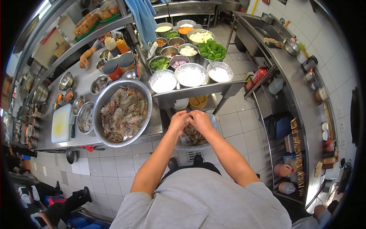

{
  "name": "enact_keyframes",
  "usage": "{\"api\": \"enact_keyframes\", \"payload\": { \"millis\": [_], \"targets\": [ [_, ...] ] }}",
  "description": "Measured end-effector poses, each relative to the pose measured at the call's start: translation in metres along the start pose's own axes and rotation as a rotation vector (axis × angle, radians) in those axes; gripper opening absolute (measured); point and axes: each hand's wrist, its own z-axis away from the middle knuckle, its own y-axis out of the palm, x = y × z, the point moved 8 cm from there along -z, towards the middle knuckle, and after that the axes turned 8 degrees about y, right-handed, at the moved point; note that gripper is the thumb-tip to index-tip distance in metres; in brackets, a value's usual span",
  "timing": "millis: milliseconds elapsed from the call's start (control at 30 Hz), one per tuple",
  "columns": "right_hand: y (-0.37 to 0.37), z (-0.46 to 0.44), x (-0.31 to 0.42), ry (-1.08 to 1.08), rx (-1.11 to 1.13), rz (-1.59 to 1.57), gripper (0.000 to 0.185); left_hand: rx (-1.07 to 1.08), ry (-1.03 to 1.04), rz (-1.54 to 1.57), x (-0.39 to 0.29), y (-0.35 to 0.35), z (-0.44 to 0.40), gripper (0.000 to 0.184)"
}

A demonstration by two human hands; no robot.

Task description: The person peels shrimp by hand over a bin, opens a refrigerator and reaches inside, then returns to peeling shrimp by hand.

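Observation:
My left hand (178,123) and my right hand (201,120) meet fingertip to fingertip, both closed in a pinch. Between them is something small, mostly hidden by the fingers. Directly below stands a lined bin (214,123) with brownish shrimp or shrimp shells (193,136) in it. To the left, a large steel bowl (98,131) holds a heap of raw whole shrimp (124,110). Beside that bowl, a smaller steel bowl (81,128) contains greyish pieces that look like peeled shrimp.
A white cutting board (61,124) and a knife (72,126) lie at left. Ahead, a steel stand (198,95) carries bowls of white powder (191,74), lettuce (212,50) and chopped vegetables. Another person's hand (84,60) is across the counter. A long steel counter (301,103) runs along the right.

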Motion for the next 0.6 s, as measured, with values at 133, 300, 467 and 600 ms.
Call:
{"api": "enact_keyframes", "payload": {
  "millis": [133, 300, 467, 600],
  "targets": [
    [-0.001, -0.005, -0.006, -0.002, -0.076, 0.027, 0.009, 0.046, 0.023, -0.044, -0.004, 0.003, 0.002, 0.033],
    [-0.013, -0.016, -0.029, 0.091, -0.061, -0.046, 0.009, 0.141, 0.001, -0.064, -0.011, 0.018, 0.013, 0.037],
    [-0.01, -0.014, -0.042, 0.131, 0.079, -0.408, 0.017, 0.136, 0.015, -0.009, -0.02, 0.017, 0.016, 0.039],
    [-0.013, -0.004, -0.029, 0.139, 0.084, -0.522, 0.019, 0.119, 0.055, 0.012, -0.015, 0.014, 0.01, 0.043]
  ]
}}
